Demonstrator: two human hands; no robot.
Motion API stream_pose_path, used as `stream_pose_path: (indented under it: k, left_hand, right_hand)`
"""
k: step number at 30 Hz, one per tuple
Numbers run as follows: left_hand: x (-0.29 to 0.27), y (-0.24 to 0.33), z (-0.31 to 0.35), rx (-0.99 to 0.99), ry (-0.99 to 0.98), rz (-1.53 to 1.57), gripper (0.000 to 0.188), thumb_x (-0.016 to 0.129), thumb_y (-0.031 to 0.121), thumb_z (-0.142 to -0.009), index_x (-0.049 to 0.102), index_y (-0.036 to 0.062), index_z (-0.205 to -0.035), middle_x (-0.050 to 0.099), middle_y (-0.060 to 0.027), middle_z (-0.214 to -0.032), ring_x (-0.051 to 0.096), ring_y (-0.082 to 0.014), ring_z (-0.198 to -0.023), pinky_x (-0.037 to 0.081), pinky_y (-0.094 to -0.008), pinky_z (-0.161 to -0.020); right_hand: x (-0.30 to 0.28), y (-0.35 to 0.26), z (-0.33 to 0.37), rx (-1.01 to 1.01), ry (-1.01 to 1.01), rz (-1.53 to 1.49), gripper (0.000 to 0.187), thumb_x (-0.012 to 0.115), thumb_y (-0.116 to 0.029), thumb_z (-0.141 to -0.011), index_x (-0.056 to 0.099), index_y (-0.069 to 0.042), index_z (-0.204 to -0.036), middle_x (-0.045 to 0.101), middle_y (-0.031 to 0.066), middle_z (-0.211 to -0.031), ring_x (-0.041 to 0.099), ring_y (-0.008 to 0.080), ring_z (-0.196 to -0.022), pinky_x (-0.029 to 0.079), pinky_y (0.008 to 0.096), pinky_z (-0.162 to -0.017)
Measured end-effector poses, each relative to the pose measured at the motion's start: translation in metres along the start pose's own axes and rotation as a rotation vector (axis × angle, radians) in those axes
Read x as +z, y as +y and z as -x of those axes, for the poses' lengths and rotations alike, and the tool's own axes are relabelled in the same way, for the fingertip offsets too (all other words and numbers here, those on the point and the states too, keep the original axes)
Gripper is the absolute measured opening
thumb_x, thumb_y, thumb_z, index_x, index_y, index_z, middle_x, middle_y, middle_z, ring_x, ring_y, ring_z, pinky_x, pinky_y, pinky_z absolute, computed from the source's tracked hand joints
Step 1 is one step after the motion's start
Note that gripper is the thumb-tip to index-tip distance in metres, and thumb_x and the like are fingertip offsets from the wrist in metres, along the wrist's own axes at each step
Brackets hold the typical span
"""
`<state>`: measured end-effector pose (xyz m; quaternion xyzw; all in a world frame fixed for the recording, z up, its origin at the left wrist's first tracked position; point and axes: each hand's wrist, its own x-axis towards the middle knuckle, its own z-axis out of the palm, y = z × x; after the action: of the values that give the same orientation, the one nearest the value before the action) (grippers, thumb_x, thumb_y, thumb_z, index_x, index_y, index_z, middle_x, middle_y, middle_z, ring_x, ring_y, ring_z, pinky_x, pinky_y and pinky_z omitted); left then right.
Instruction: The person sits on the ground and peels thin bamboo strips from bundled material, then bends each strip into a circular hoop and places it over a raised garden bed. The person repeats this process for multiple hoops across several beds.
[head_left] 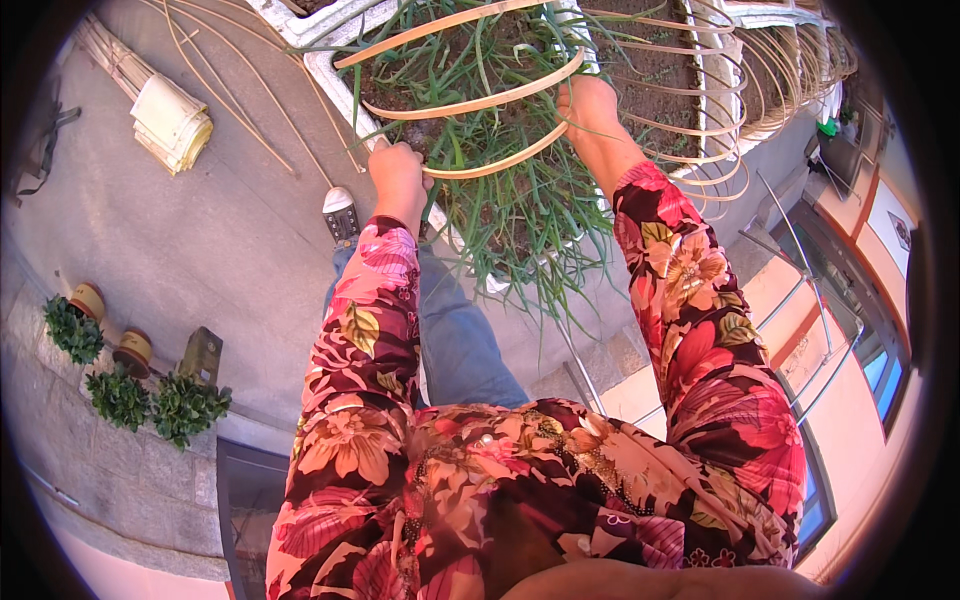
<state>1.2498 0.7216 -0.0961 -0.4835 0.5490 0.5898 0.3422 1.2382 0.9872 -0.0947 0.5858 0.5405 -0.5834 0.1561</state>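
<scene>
— Left hand (pixel 397 175)? Right hand (pixel 590 105)?
— Each clenched on an end of the thin, bowed pale bamboo strip (pixel 497 160), arched over the white rectangular planter box (pixel 330 75) of green grass-like shoots (pixel 520 210).
— Packages?
— Rolled cream bundle (pixel 172 123) upper left, probably sheeting.

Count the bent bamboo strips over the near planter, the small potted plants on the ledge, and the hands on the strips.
Bent bamboo strips: 3
Small potted plants: 3
Hands, left hand and right hand: 2
Total: 8

Upper centre of the frame: the left hand (pixel 397 175) and right hand (pixel 590 105) grip opposite ends of a bent bamboo strip (pixel 500 163) arched over a white planter box (pixel 325 75) of grassy green shoots (pixel 520 215).
</scene>
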Motion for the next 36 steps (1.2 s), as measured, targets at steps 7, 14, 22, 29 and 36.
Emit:
stream_pose_path:
  k: [7, 14, 22, 29, 36]
  left_hand:
    - [-0.009, -0.008, -0.004, -0.065, 0.016, 0.044, 0.007, 0.042, 0.007, -0.086, 0.046, 0.0067, -0.092, 0.050, -0.0094, -0.073, 0.041, -0.0159, -0.047, 0.029, -0.0299, -0.037]
    - [-0.011, -0.021, 0.022, -0.038, -0.059, -0.014, 0.015, 0.046, 0.023, -0.094, 0.044, 0.0082, -0.098, 0.053, -0.0046, -0.075, 0.051, -0.0147, -0.053, 0.046, -0.0307, -0.048]
    - [0.010, -0.018, 0.040, -0.016, -0.121, -0.106, 0.029, 0.043, 0.029, -0.097, 0.041, 0.0001, -0.098, 0.057, -0.0105, -0.072, 0.056, -0.0173, -0.052, 0.050, -0.0318, -0.048]
    - [0.001, -0.009, 0.038, 0.020, -0.259, -0.182, 0.039, 0.040, 0.034, -0.099, 0.051, -0.0035, -0.095, 0.061, -0.0118, -0.076, 0.059, -0.0175, -0.059, 0.052, -0.0319, -0.055]
    - [-0.063, -0.054, 0.062, 0.058, -0.266, 0.014, 0.045, 0.044, 0.023, -0.098, 0.036, 0.0031, -0.137, 0.058, -0.0065, -0.084, 0.056, -0.0112, -0.065, 0.049, -0.0269, -0.059]
  right_hand:
    - [0.003, 0.010, 0.015, -0.047, 0.019, -0.166, 0.003, 0.046, -0.004, -0.088, 0.046, -0.002, -0.085, 0.047, 0.0058, -0.068, 0.035, 0.0105, -0.043, 0.024, 0.0248, -0.036]
    - [-0.007, 0.018, 0.032, 0.062, 0.064, -0.406, 0.007, 0.051, -0.010, -0.089, 0.048, -0.004, -0.087, 0.051, 0.0061, -0.070, 0.042, 0.0115, -0.046, 0.031, 0.0275, -0.040]
    - [-0.021, 0.029, 0.036, -0.063, 0.003, -0.446, 0.008, 0.049, -0.008, -0.091, 0.052, -0.001, -0.093, 0.058, 0.0105, -0.079, 0.056, 0.0168, -0.061, 0.039, 0.0239, -0.044]
    - [-0.012, 0.031, 0.035, -0.092, 0.037, -0.446, 0.019, 0.048, -0.013, -0.094, 0.050, -0.002, -0.109, 0.062, 0.0101, -0.085, 0.060, 0.0184, -0.068, 0.045, 0.0264, -0.051]
    - [0.015, 0.090, 0.146, -0.302, 0.094, -0.151, 0.030, 0.047, -0.012, -0.095, 0.048, 0.000, -0.122, 0.059, 0.0038, -0.088, 0.055, 0.0091, -0.068, 0.044, 0.0218, -0.057]
